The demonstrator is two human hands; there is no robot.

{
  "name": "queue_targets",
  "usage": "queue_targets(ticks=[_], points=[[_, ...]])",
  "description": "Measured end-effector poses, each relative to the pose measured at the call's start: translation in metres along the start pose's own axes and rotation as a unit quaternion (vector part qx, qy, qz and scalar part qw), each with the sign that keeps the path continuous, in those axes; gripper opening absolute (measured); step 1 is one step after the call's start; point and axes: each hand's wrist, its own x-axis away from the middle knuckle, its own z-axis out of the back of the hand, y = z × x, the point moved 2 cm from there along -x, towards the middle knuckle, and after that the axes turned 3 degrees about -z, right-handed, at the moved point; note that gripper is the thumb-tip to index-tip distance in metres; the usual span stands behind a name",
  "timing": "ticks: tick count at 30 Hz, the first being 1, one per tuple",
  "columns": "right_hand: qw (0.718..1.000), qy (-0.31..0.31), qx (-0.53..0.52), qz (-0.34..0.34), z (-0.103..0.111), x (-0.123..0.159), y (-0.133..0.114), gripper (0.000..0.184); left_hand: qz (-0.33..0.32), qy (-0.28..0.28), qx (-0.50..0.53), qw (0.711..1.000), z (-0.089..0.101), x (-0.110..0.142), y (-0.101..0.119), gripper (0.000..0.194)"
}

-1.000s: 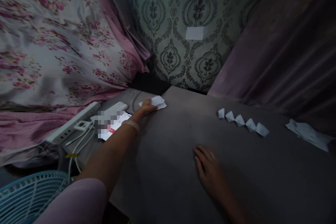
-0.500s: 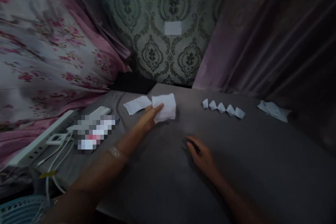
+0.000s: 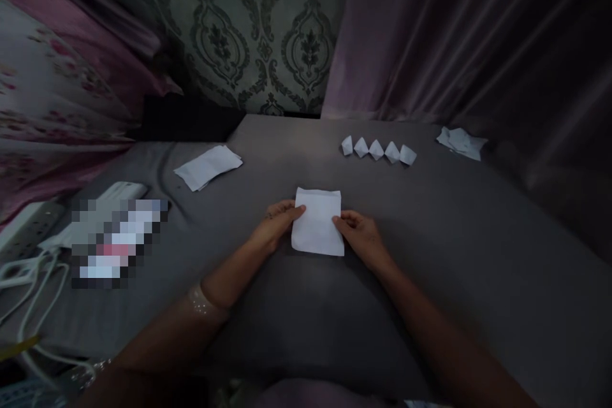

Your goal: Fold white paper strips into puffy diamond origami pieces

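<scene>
The sheet [image 3: 318,223], in the head view, is upright to the person over the grey cloth [image 3: 306,312], its left edge pinched by the left hand [image 3: 275,225] and its right edge by the right hand [image 3: 364,237]. Beyond it lie the paper stack [image 3: 209,167] at left, five folded papers [image 3: 377,151] in a row, and the loose papers [image 3: 461,142] at far right.

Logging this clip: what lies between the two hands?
A white paper sheet, held at its sides by the left hand and right hand, in the head view.
</scene>
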Motion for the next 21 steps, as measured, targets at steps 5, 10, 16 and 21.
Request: queue_targets(ticks=[5, 10, 16, 21], points=[[0.992, 0.045, 0.101, 0.063, 0.004, 0.000, -0.004, 0.058, -0.050, 0.036, -0.108, 0.992, 0.013, -0.001, 0.006, 0.031], [0.999, -0.011, 0.051, -0.007, 0.003, -0.001, -0.005, 0.027, -0.246, -0.039, -0.354, 0.901, 0.017, 0.011, 0.011, 0.043], [0.991, -0.024, -0.056, -0.118, 0.006, -0.006, -0.008, 0.011, -0.368, -0.168, -0.564, 0.720, 0.025, 0.023, 0.007, 0.064], [0.971, -0.020, -0.134, -0.198, 0.008, -0.007, -0.010, 0.004, -0.406, -0.155, -0.604, 0.668, 0.026, 0.029, 0.013, 0.060]])
